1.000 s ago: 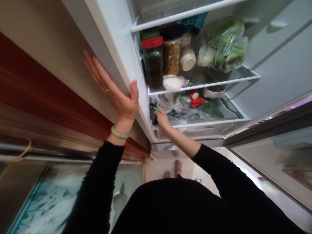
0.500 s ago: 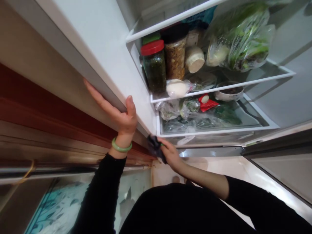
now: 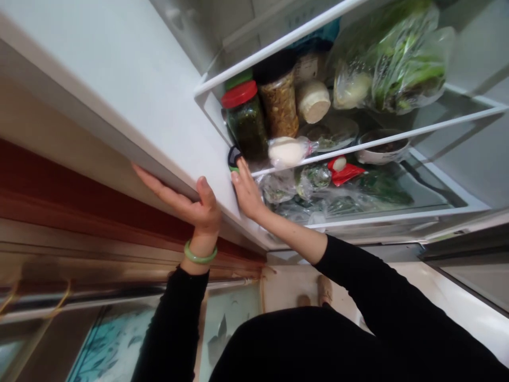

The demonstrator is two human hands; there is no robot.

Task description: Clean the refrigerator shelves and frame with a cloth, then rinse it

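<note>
My left hand, with a green bangle at the wrist, lies flat against the outer side of the fridge. Its fingers are stretched out and the thumb stands apart at the front edge. My right hand presses a dark cloth with a bit of green against the fridge's white front edge, beside the shelves. Most of the cloth shows past the fingertips. Close by it stands a red-lidded jar of dark green contents.
The glass shelf holds a jar of brown dried pieces, a pale round container and bagged greens. Below sit a bowl and a red packet. The open door is at the right.
My right hand has moved up along the fridge's edge with the cloth, from near the bottom to beside the shelf. My left hand stays on the fridge's side. The view has shifted slightly.
</note>
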